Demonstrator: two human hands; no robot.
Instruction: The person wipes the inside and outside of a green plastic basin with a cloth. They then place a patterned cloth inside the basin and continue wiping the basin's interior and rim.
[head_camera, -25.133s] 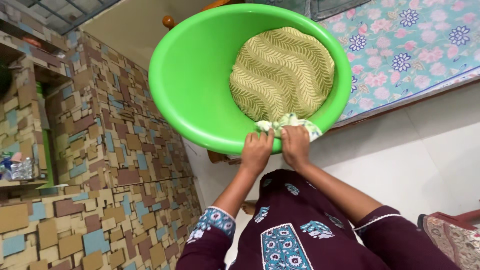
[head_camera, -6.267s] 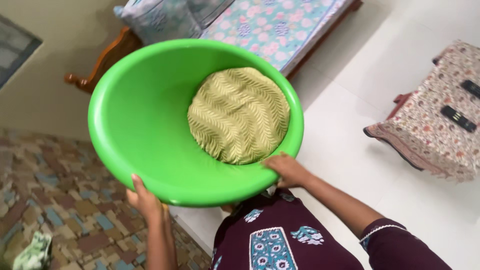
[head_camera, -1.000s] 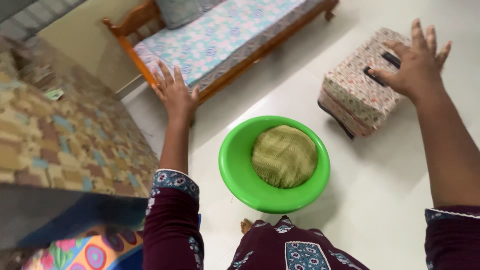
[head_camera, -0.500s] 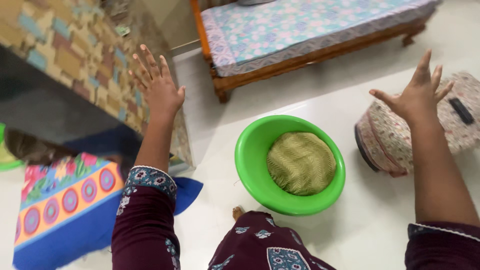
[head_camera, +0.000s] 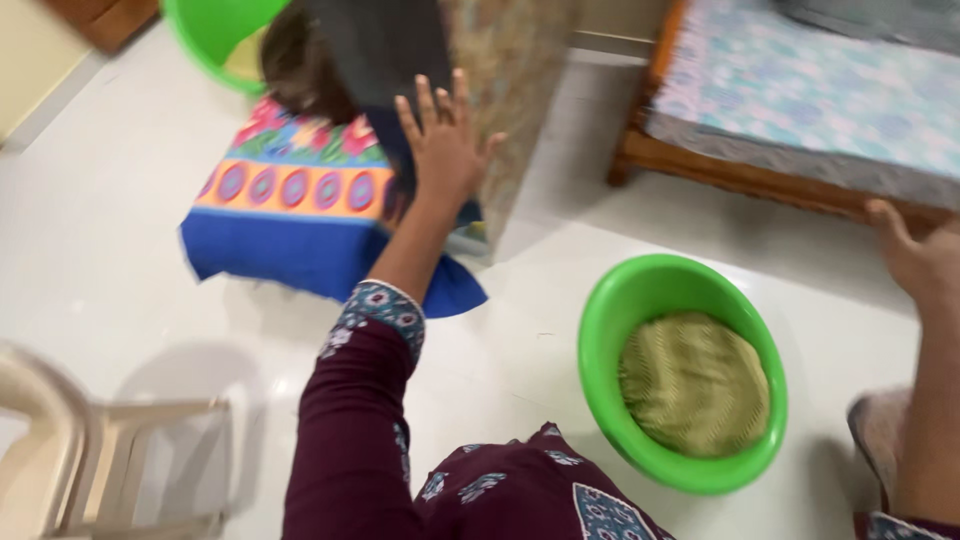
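Left hand (head_camera: 443, 140) raised, fingers spread, holding nothing, above the blue patterned cloth (head_camera: 290, 215). Green tub (head_camera: 620, 330) sits on the floor with the folded green cloth (head_camera: 693, 382) inside: probably light, stiff plastic; grip the rim. Right hand (head_camera: 920, 262) open, empty.

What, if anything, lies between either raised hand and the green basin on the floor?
Nothing visible. The green basin sits on bare white floor with the olive patterned cloth inside it. The left hand is raised, open and empty, up by the blue floral cloth; the right hand, also empty, hangs near the wooden cot.
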